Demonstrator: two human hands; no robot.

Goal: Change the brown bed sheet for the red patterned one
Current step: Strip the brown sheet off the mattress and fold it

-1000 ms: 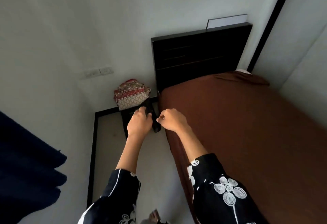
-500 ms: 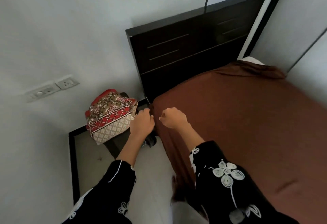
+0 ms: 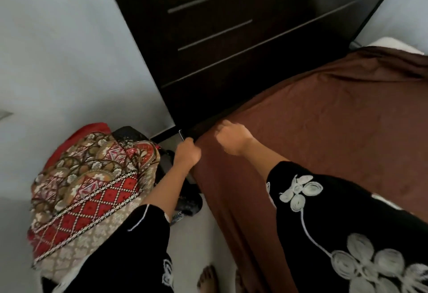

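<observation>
**At the bed's head corner — two hands, one brown sheet**

Beside the dark headboard (image 3: 231, 38), at the near corner of the mattress: left hand (image 3: 187, 153) clenched on the corner of the brown bed sheet (image 3: 324, 119), fingers curled round its hanging edge. Right hand (image 3: 234, 138) just beside it, on top of the same cloth, fingers bent down toward the headboard — cannot tell whether grasping anything. Spread across the whole bed, wrinkled near the far corner, draped down the near side. One red patterned sheet (image 3: 92, 190), folded, left of the bed and close to the pale wall (image 3: 69, 38), piled on something dark. Two black sleeves (image 3: 347, 234) stitched with white flowers. Bare toes (image 3: 207, 278) on a pale floor (image 3: 208, 234). Scored across the headboard, thin pale horizontal lines. White patch of bedding (image 3: 391, 42) showing past the sheet's far edge.
</observation>
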